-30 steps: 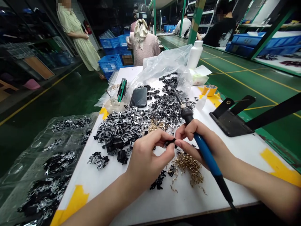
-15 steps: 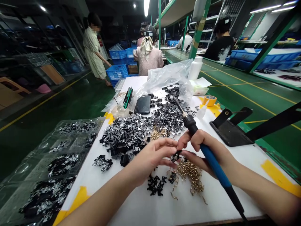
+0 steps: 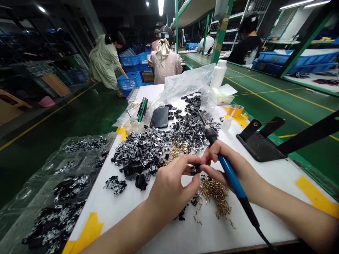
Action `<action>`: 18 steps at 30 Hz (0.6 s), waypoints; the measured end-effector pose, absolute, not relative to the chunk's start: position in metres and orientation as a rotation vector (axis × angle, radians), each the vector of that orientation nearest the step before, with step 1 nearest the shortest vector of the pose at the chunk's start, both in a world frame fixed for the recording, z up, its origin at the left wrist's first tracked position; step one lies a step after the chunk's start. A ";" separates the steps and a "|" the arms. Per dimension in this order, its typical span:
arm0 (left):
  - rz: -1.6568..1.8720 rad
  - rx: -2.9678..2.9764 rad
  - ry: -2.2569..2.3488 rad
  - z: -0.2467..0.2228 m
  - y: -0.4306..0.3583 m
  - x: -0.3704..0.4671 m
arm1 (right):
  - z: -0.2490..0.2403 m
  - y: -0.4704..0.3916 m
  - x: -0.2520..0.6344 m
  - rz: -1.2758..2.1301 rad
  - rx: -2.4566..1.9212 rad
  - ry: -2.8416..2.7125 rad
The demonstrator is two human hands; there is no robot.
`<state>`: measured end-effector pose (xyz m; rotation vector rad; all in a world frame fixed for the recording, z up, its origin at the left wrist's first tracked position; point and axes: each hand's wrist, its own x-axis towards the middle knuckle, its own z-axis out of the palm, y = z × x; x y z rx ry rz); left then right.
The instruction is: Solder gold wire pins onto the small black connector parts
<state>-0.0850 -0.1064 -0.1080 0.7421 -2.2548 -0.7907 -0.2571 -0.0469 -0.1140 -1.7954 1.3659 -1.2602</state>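
My left hand (image 3: 176, 183) is closed, its fingers pinching a small black part (image 3: 195, 169) with a bit of shiny metal. Fingertips of my right hand (image 3: 225, 160) meet the same part from the other side. Wrapped in that right hand is a blue-handled soldering iron (image 3: 230, 174), its tip slanting up and away over the table. Right below the hands lies a heap of small brass-coloured bent pieces (image 3: 215, 194). Some small black pieces (image 3: 181, 213) sit partly hidden behind my left hand. Beyond is a big pile of black-and-silver parts (image 3: 143, 146).
At right stands a black metal bracket (image 3: 261, 144), near a roll of yellow tape (image 3: 236, 110) and a white bottle (image 3: 218, 74). A phone (image 3: 159, 117) lies behind the pile. Clear plastic trays (image 3: 57, 169) of parts line the left. Several people are farther off.
My left hand has turned and curled, its thumb now lower, around the black part. The soldering iron shifted slightly left with my right hand. A person at far left has bent over.
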 end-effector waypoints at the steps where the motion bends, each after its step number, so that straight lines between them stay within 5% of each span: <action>1: -0.817 0.760 -2.248 -0.107 -0.106 -0.085 | -0.114 -0.047 -0.257 -1.259 -1.797 1.371; 12: -1.563 1.133 -1.924 -0.088 -0.120 -0.083 | -0.108 -0.045 -0.264 -1.316 -2.010 1.273; 18: -1.643 1.067 -1.582 -0.084 -0.141 -0.073 | -0.085 -0.032 -0.273 -1.315 -2.189 1.402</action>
